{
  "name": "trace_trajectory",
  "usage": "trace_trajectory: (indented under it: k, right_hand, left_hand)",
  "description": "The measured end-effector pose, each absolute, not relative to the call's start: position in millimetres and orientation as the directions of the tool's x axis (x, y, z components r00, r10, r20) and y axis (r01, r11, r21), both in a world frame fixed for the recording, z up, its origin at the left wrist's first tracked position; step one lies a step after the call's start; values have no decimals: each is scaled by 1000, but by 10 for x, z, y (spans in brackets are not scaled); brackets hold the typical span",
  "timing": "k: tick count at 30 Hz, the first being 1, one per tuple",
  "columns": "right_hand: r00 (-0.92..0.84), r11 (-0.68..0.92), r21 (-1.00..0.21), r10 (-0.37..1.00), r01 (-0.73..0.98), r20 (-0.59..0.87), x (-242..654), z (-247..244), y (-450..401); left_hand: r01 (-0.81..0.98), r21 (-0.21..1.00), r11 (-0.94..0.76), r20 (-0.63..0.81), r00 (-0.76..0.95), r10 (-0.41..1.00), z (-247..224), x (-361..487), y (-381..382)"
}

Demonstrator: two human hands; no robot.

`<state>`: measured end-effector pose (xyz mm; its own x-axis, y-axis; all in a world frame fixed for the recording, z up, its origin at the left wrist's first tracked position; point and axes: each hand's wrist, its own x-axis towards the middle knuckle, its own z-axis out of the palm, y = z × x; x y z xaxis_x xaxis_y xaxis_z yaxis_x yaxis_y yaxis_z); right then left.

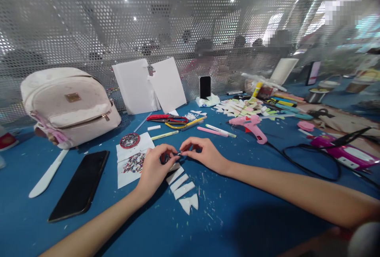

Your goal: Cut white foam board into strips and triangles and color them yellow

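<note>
Near the middle of the blue table, my left hand [156, 166] and my right hand [205, 155] meet fingertip to fingertip. Both are closed in a pinch around something small and dark, too tiny to name. Under and beside my left hand lies a white paper [123, 179] with a pile of mixed sparkly bits [134, 163]. On the paper's upper part is a round red-rimmed lid [130, 140] holding more bits. Just below my fingers several white strips [179, 181] lie in a row, and a notched white piece [189, 203] is nearest to me.
A phone [80, 185], a white knife [49, 174] and a backpack [71, 106] are at left. Scissors [168, 119] and markers [212, 131] lie beyond my hands. Rightward are a pink glue gun [249, 126] with its black cord, a paper-strip pile [242, 107] and a magenta power strip [344, 152].
</note>
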<state>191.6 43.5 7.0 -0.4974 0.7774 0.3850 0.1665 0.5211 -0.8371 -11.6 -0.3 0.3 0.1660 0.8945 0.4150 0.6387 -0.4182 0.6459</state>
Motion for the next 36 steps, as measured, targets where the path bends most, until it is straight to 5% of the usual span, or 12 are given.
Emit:
trace_trajectory:
  k: [21, 36]
  right_hand:
    - [-553, 669, -715, 681, 202, 480, 1940, 76, 352]
    - [-581, 634, -745, 692, 205, 429, 1943, 76, 371]
  left_hand:
    - [693, 513, -506, 478, 259, 839, 42, -119, -74]
    - [693, 503, -517, 514, 242, 823, 56, -122, -88]
